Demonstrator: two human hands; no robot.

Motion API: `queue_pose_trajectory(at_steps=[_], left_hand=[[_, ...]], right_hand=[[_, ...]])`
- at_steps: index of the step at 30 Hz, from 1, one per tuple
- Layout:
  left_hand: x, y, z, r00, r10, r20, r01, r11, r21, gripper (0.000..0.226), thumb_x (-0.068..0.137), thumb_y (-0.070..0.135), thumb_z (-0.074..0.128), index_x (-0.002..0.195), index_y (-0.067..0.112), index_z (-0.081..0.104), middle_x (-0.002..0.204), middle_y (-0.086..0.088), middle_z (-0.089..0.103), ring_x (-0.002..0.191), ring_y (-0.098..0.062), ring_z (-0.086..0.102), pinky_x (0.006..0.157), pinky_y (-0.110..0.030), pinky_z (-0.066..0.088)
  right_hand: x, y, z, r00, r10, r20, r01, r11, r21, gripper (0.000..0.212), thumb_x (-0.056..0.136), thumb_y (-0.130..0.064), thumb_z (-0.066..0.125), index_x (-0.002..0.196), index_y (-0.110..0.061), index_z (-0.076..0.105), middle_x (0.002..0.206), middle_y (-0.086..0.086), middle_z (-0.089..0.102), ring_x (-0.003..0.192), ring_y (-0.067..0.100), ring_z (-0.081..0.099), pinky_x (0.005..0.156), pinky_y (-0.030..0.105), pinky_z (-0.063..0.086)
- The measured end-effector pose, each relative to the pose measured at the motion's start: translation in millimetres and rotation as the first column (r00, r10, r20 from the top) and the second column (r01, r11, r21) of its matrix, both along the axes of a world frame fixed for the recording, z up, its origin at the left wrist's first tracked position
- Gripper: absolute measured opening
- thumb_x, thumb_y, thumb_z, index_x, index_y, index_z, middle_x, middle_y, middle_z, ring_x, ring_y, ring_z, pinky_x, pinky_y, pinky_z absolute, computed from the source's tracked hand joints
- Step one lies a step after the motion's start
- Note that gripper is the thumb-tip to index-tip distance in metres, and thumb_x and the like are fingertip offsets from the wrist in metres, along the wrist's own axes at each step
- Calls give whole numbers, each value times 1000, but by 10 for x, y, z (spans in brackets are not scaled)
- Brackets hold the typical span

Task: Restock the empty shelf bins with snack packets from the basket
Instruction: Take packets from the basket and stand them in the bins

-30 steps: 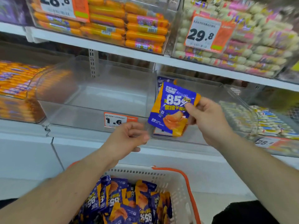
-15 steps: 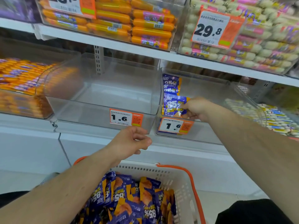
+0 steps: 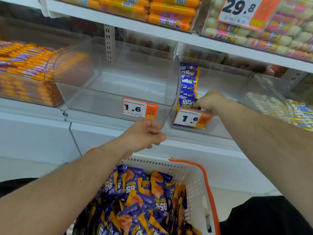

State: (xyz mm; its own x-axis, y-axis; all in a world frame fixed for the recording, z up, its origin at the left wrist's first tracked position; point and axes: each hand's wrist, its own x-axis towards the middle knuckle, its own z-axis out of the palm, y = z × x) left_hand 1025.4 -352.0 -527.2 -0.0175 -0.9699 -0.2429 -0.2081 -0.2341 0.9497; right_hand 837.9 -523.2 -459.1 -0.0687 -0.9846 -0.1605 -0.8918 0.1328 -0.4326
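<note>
Lowered right hand (image 3: 209, 101) pinching upright snack packet (image 3: 188, 102) in bin (image 3: 220, 77), long axis vertical

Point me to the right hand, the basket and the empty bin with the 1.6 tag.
right hand (image 3: 210, 101), head view, back of the hand.
basket (image 3: 194, 182), head view, white inner side wall.
empty bin (image 3: 101, 106), head view, clear front wall left of its price tag.
</note>
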Motion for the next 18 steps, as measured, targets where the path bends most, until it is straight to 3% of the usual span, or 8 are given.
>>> queue_pose_trajectory(at_steps=[2,4,6,8,11,13,15,18], left_hand=[[14,7,-29,998,-36,56,34,999,30,31,85,24,74,112,23,58,100,10,71,89,-11,69,76,-24,53],[37,15,-71,989,-90,120,84,995,61,32,84,25,75,112,23,59,100,10,71,89,-7,67,76,-22,52],[63,26,-115,966,-154,208,138,986,90,37,83,26,76,116,21,59,106,9,70,89,-3,65,73,-18,48],[95,48,-146,888,-259,380,225,965,133,43,84,30,75,122,21,58,116,8,66,94,-5,62,74,-17,46],[137,95,-201,610,-472,636,364,880,304,57,84,39,72,133,20,50,131,4,58,113,-16,57,94,-29,46],[156,121,-236,445,-593,671,392,802,450,62,86,42,70,138,19,46,139,2,51,122,-21,52,102,-35,42],[176,128,-260,357,-658,663,398,749,530,62,88,44,67,140,19,45,143,1,48,126,-22,49,102,-35,39],[218,91,-285,351,-643,680,395,761,515,65,87,45,68,142,20,43,145,2,46,128,-21,47,104,-36,38]], right_hand=[[34,124,19,991,-20,-129,-29,928,-370,18,87,-26,63,97,-10,63,111,12,67,94,33,63,75,34,47],[88,351,-36,972,163,-168,-233,614,-754,19,86,-22,52,96,-11,64,102,11,65,90,34,62,75,38,44],[180,654,-212,874,414,-254,-384,270,-883,14,79,-18,52,80,-9,63,81,10,63,74,30,58,66,38,40],[259,928,-594,784,566,-256,-451,236,-861,10,76,-16,56,74,-9,62,70,6,60,66,25,55,63,36,40],[323,1153,-1221,706,697,-126,-595,487,-640,5,76,-14,58,76,-12,63,70,2,58,65,26,56,59,35,49],[366,1192,-1582,660,736,-148,-746,621,-240,8,84,-15,57,86,-15,64,78,-1,57,72,23,53,63,34,48],[442,1234,-1928,569,798,-199,-783,600,164,10,87,-21,56,93,-17,63,85,0,59,76,20,52,64,32,44],[553,1393,-2415,532,834,-146,-706,532,467,19,87,-26,60,82,-8,58,78,13,58,67,27,52,58,40,44]])
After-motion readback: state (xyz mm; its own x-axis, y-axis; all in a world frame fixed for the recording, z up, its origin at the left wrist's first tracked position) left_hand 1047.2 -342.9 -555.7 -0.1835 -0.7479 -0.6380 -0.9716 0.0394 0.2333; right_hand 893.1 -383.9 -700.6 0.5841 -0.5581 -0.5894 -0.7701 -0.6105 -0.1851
